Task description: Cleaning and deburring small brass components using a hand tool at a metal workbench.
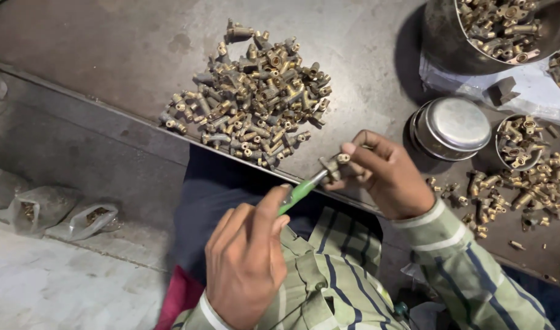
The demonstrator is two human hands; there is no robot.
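My left hand (243,269) grips a green-handled screwdriver (299,192), thumb along the handle. The metal tip meets a small brass fitting (334,166) that my right hand (387,177) pinches between fingers and thumb, just over the near edge of the metal worktable (139,49). A large heap of similar brass fittings (252,98) lies on the table just beyond the hands. Both sleeves are striped green.
A second scatter of brass fittings (518,189) lies at right, beside a small steel bowl of fittings (518,142) and an upturned steel bowl (451,127). A big metal pot of fittings (494,30) stands at top right. Plastic bags (84,220) lie on the floor at left.
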